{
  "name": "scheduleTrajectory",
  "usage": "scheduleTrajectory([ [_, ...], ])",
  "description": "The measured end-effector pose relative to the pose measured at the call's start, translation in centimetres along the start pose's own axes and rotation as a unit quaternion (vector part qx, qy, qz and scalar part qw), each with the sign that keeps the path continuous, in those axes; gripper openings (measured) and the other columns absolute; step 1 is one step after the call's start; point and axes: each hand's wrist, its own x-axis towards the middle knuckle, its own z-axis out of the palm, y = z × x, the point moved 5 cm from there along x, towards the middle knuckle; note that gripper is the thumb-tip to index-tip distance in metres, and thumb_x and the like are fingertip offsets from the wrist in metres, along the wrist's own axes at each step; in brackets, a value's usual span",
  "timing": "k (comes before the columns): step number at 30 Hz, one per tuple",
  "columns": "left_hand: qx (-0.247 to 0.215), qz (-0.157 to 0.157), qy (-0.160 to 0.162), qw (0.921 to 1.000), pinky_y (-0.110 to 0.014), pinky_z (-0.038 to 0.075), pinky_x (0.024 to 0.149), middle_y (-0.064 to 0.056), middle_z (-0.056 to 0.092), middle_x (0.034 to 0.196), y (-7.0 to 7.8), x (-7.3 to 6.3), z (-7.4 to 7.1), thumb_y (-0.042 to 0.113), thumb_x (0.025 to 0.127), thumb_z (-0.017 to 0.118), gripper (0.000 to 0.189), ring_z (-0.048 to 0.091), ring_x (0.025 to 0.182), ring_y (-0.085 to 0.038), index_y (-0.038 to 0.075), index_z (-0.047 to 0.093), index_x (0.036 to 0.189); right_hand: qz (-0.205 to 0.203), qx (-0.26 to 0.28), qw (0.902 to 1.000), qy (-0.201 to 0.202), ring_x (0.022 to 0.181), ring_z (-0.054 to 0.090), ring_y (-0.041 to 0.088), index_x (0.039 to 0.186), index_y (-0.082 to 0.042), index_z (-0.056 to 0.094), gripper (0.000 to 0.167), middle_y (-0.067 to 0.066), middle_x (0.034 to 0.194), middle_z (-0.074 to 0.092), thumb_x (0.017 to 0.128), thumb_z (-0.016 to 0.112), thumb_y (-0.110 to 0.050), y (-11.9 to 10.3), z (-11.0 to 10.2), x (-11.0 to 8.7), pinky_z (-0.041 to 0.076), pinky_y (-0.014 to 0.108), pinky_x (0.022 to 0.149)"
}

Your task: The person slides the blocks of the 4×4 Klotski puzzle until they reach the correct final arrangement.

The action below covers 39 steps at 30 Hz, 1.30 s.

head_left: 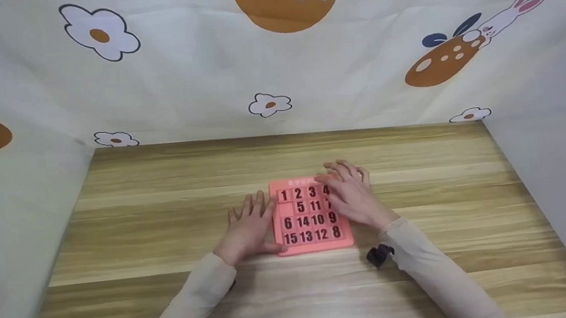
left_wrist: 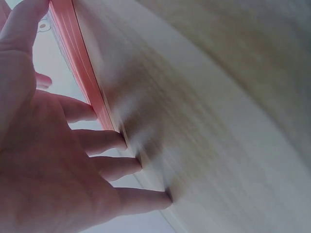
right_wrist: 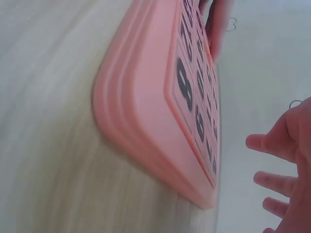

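Note:
A pink number slide puzzle (head_left: 319, 247) lies flat on the wooden table. Its top row reads 1, 2, 3 and 4; the vacant slot (head_left: 286, 209) is at the left end of the second row, beside the 5 tile (head_left: 301, 207). My left hand (head_left: 249, 233) rests along the puzzle's left side, fingers spread, with the thumb at the lower left corner. In the left wrist view, some fingertips (left_wrist: 163, 200) touch the table. Over the upper right part hovers my right hand (head_left: 358, 198), its fingers loosely bent and partly covering the 4 and 7 tiles.
The wood-grain table (head_left: 161, 174) is enclosed by pale fabric walls (head_left: 193, 74) printed with flowers, brown fruit shapes and a rabbit. A black strap (head_left: 379, 255) hangs at the right wrist.

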Motion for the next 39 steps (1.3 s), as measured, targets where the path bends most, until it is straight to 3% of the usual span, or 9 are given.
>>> scheduleTrajectory([
  [7,0.0,0.004,0.007,1.0,-0.07,0.004,0.106,-0.022,0.001,0.158,0.0,-0.1,0.1,0.06,0.071,0.075,0.116,0.0,0.142,-0.044,0.008,0.014,0.155,-0.044,0.004,0.9968,-0.067,0.138,0.021,0.041,0.122,-0.017,0.067,0.037,0.015,0.147,0.039,0.086,0.061,-0.022,-1.3,1.4,-1.2,0.014,0.066,0.105],
  [11,0.002,0.007,0.005,1.0,-0.071,0.006,0.105,-0.022,0.001,0.158,0.0,0.1,0.2,0.06,0.072,0.074,0.115,0.0,0.142,-0.045,0.009,0.013,0.156,-0.042,0.004,0.9943,-0.098,0.14,0.017,0.038,0.123,-0.02,0.067,0.036,0.012,0.151,0.034,0.088,0.061,-0.024,-2.2,2.1,-1.3,0.011,0.067,0.107],
  [18,-0.001,0.005,0.006,1.0,-0.071,0.006,0.105,-0.022,0.002,0.158,0.0,0.0,0.3,0.06,0.072,0.074,0.115,0.001,0.142,-0.045,0.009,0.014,0.155,-0.064,-0.003,0.9864,-0.151,0.142,0.012,0.039,0.137,-0.023,0.057,0.045,0.012,0.156,0.024,0.092,0.056,-0.029,-3.7,3.2,-0.7,0.007,0.066,0.109],
  [25,0.002,0.004,0.008,1.0,-0.07,0.006,0.106,-0.021,0.001,0.158,0.1,-0.2,0.2,0.061,0.072,0.074,0.116,0.001,0.142,-0.044,0.01,0.013,0.156,-0.075,0.005,0.9899,-0.12,0.142,0.015,0.039,0.133,-0.023,0.061,0.044,0.012,0.154,0.027,0.089,0.061,-0.024,-3.6,2.7,-0.8,0.009,0.065,0.108],
  [31,0.0,0.005,0.011,0.9999,-0.07,0.004,0.106,-0.021,0.002,0.158,-0.1,-0.1,0.2,0.06,0.072,0.074,0.115,0.0,0.142,-0.044,0.009,0.013,0.156,-0.067,0.004,0.9909,-0.117,0.142,0.017,0.037,0.13,-0.024,0.062,0.04,0.009,0.154,0.03,0.09,0.061,-0.026,-3.0,2.6,-1.6,0.01,0.065,0.109],
  [39,-0.002,0.002,0.01,0.9999,-0.07,0.004,0.107,-0.021,0.001,0.159,-0.1,0.0,0.2,0.059,0.072,0.075,0.115,0.0,0.143,-0.043,0.011,0.013,0.156,-0.095,0.013,0.9911,-0.092,0.14,0.021,0.037,0.124,-0.02,0.066,0.04,0.011,0.151,0.036,0.083,0.062,-0.018,-2.8,1.9,-2.6,0.014,0.066,0.107],
])
